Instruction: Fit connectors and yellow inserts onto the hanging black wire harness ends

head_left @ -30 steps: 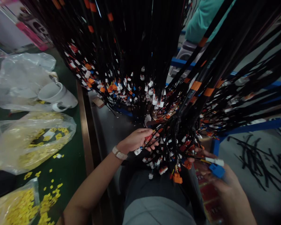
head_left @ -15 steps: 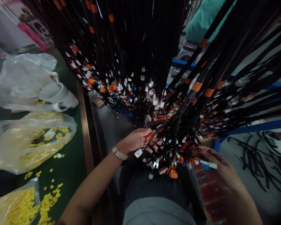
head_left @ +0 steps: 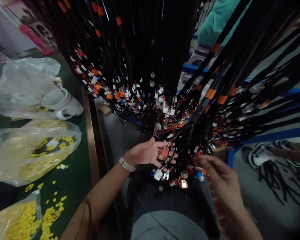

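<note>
In the head view my left hand (head_left: 153, 154) lies palm up with its fingers spread, under the near side of a black wire harness (head_left: 187, 136). A red connector (head_left: 165, 152) rests across its fingers without being gripped. My right hand (head_left: 218, 173) reaches into the same bundle from the right, thumb and fingers drawn together among the wires; what is between the fingertips is hidden. Below the hands dangle a white connector (head_left: 158, 174), an orange connector (head_left: 183, 183) and a blue connector (head_left: 198, 174), above my lap.
More harnesses (head_left: 140, 50) hang behind in a dense curtain. Left is a green table (head_left: 75, 186) with a white mug (head_left: 70, 103), plastic bags (head_left: 22, 163) and loose yellow pieces (head_left: 50, 213). A blue rail (head_left: 277, 135) runs at right; another person's shoe (head_left: 260, 155) is beyond.
My left hand has opened wider, the red connector now across its fingers. My right hand has moved left into the bundle, away from the white connector beside it. The shoe at right has shifted left.
</note>
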A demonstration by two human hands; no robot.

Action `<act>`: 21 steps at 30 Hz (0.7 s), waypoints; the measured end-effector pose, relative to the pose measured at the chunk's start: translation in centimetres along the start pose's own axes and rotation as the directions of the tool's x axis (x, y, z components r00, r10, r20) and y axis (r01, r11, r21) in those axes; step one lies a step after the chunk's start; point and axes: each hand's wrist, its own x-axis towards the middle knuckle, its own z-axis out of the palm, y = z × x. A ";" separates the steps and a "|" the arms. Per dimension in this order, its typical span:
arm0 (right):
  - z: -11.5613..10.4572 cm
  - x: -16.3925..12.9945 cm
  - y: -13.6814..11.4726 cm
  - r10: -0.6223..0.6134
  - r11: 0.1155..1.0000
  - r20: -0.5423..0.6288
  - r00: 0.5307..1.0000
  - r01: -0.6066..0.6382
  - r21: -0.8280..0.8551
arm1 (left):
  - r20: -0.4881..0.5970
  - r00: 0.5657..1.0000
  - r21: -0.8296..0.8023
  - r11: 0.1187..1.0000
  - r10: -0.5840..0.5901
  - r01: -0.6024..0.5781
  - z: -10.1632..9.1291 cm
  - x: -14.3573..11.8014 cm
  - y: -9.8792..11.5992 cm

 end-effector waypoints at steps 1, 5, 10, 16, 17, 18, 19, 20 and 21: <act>0.9 0.0 0.1 0.050 0.997 0.123 0.991 -0.057 0.050 | 0.008 1.000 0.004 1.000 0.000 0.000 0.2 -0.1 0.0; 3.9 0.4 0.3 0.160 0.938 0.338 0.927 -0.249 0.241 | 0.026 0.999 0.022 0.999 -0.038 0.038 0.8 -0.4 -0.2; 5.7 1.3 -0.5 0.246 0.784 0.466 0.850 -0.457 0.420 | 0.081 0.985 0.055 0.988 -0.149 0.145 1.4 -0.3 -0.3; 6.0 2.2 -0.5 0.331 0.650 0.621 0.711 -0.649 0.396 | 0.097 0.946 0.308 0.913 -0.309 0.266 2.2 0.1 -0.2; 5.9 2.3 -0.5 0.333 0.636 0.637 0.696 -0.664 0.393 | 0.102 0.948 0.349 0.904 -0.300 0.248 2.4 0.2 -0.2; 5.8 2.3 -0.5 0.336 0.622 0.647 0.685 -0.677 0.394 | 0.106 0.951 0.387 0.893 -0.291 0.230 2.6 0.2 -0.2; 5.6 2.4 -0.5 0.340 0.605 0.653 0.677 -0.689 0.399 | 0.105 0.952 0.423 0.880 -0.287 0.219 2.8 0.1 -0.2; 5.5 2.4 -0.5 0.345 0.585 0.658 0.669 -0.702 0.406 | 0.098 0.952 0.454 0.864 -0.291 0.217 3.0 0.1 -0.1; 5.3 2.5 -0.5 0.351 0.566 0.661 0.664 -0.712 0.416 | 0.085 0.950 0.478 0.849 -0.301 0.226 3.2 0.0 0.1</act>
